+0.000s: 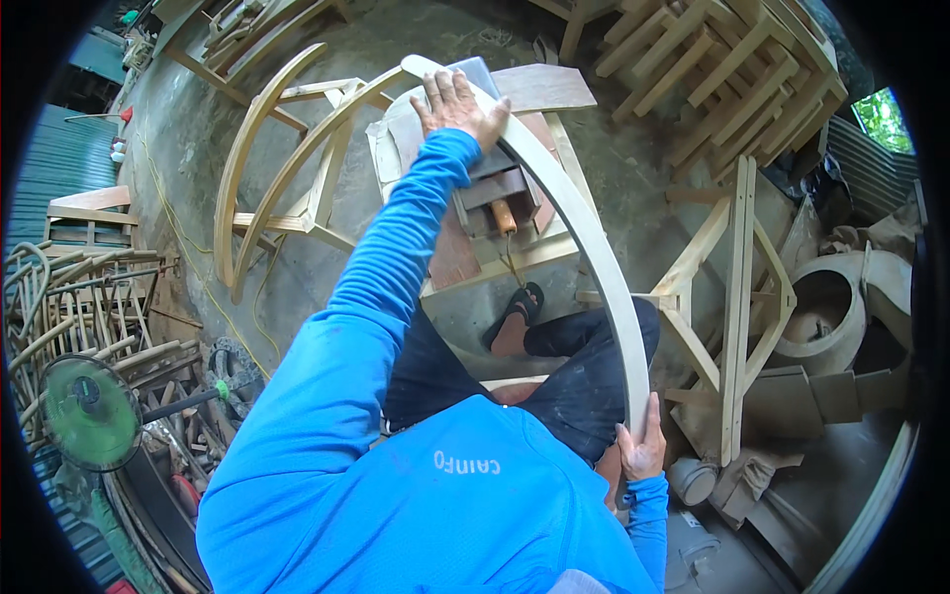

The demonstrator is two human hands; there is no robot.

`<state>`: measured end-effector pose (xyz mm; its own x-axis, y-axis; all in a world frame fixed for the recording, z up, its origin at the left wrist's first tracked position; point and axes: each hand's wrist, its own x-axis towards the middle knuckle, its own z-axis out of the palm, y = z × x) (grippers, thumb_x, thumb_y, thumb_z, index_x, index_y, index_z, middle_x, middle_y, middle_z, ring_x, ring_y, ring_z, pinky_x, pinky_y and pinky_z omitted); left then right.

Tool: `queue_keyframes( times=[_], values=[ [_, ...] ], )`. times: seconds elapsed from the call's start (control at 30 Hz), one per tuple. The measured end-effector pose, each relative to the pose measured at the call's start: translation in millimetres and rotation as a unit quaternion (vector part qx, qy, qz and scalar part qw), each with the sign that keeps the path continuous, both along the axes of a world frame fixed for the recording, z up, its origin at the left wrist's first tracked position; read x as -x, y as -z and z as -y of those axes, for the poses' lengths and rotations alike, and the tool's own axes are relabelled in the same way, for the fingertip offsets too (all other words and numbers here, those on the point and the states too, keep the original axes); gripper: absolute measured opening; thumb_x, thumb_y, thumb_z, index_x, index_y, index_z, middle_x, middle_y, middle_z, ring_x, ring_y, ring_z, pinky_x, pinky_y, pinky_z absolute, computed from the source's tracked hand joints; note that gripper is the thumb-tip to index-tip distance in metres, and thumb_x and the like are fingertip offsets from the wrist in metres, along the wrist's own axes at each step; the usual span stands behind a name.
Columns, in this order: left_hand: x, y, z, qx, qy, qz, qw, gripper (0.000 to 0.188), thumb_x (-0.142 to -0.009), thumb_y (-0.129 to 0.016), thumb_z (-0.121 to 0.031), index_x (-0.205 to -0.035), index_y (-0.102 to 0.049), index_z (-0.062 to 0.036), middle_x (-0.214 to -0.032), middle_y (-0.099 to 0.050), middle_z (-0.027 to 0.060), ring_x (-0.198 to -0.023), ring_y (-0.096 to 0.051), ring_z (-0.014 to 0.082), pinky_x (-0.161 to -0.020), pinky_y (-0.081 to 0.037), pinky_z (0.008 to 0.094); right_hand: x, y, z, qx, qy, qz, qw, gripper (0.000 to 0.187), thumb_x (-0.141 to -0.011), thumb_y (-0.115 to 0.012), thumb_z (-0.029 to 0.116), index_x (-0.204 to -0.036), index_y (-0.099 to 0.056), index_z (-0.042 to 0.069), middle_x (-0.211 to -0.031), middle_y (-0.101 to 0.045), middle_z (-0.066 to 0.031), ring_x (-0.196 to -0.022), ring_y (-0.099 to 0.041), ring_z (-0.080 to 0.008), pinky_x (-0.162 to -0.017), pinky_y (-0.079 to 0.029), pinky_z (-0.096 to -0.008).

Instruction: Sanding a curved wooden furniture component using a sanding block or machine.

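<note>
A long curved wooden piece (594,247) arcs from the workstand in front of me down to my right side. My left hand (460,109) lies over its far end, fingers spread across the wood and thumb at the edge. My right hand (643,443) grips the near end beside my right thigh. Under the far end is a grey block (473,74), partly hidden by the wood and my hand. Below it, a tool with an orange-brown handle (503,215) and a cord sits within the wooden workstand (534,259).
Curved wooden frames (247,178) stand at left, and another wooden frame (734,307) at right. Stacked wooden parts (732,69) fill the far right. A green fan (91,411) and piled chair parts (84,307) are at left. A yellow cord (183,228) crosses the floor.
</note>
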<state>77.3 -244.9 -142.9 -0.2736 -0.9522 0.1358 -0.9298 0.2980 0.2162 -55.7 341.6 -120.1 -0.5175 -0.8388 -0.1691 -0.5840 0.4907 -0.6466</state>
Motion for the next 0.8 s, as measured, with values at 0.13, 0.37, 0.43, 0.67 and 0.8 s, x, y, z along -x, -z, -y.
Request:
queue_keyframes(
  times=[0.13,0.37,0.43,0.67,0.8],
  values=[
    [-28,4,82,0.004,-0.021,-0.014,1.000,0.109,-0.090,-0.041,-0.081,-0.166,-0.015,-0.0058,-0.173,-0.011,0.0200,-0.161,0.000,0.0359,-0.126,-0.001,0.0600,3,2,71,0.011,-0.051,0.021,0.998,0.084,-0.088,-0.077,0.018,-0.160,-0.035,0.009,-0.139,-0.060,-0.0302,-0.117,-0.066,-0.0464,-0.098,-0.055,-0.0443],
    [-82,21,206,0.031,-0.046,-0.054,0.997,0.111,-0.087,-0.042,-0.086,-0.165,-0.021,-0.0099,-0.171,-0.016,0.0194,-0.160,-0.004,0.0368,-0.126,-0.007,0.0615,12,-4,193,0.013,-0.100,0.015,0.995,0.084,-0.091,-0.072,0.019,-0.163,-0.029,0.013,-0.138,-0.062,-0.0282,-0.117,-0.067,-0.0444,-0.097,-0.056,-0.0435],
    [-100,31,239,0.021,-0.063,-0.060,0.996,0.112,-0.086,-0.042,-0.088,-0.166,-0.021,-0.0128,-0.172,-0.015,0.0191,-0.160,-0.004,0.0370,-0.126,-0.008,0.0618,13,-7,230,0.042,-0.123,-0.004,0.992,0.084,-0.090,-0.073,0.020,-0.162,-0.031,0.015,-0.133,-0.064,-0.0286,-0.112,-0.068,-0.0452,-0.092,-0.057,-0.0453],
    [-194,25,349,0.058,-0.122,0.035,0.990,0.109,-0.085,-0.033,-0.093,-0.167,-0.020,-0.0223,-0.173,-0.011,0.0160,-0.160,-0.003,0.0371,-0.125,-0.006,0.0641,9,-3,355,0.043,-0.182,0.044,0.981,0.082,-0.092,-0.069,0.026,-0.162,-0.028,0.025,-0.116,-0.069,-0.0306,-0.102,-0.069,-0.0488,-0.087,-0.057,-0.0502],
    [-67,26,258,-0.011,-0.054,0.025,0.998,0.108,-0.085,-0.036,-0.091,-0.167,-0.017,-0.0223,-0.174,-0.007,0.0118,-0.161,0.001,0.0332,-0.125,-0.005,0.0636,12,-1,391,0.037,-0.162,0.029,0.986,0.082,-0.091,-0.067,0.030,-0.163,-0.027,0.029,-0.110,-0.070,-0.0322,-0.100,-0.069,-0.0500,-0.089,-0.056,-0.0530]
  ],
)
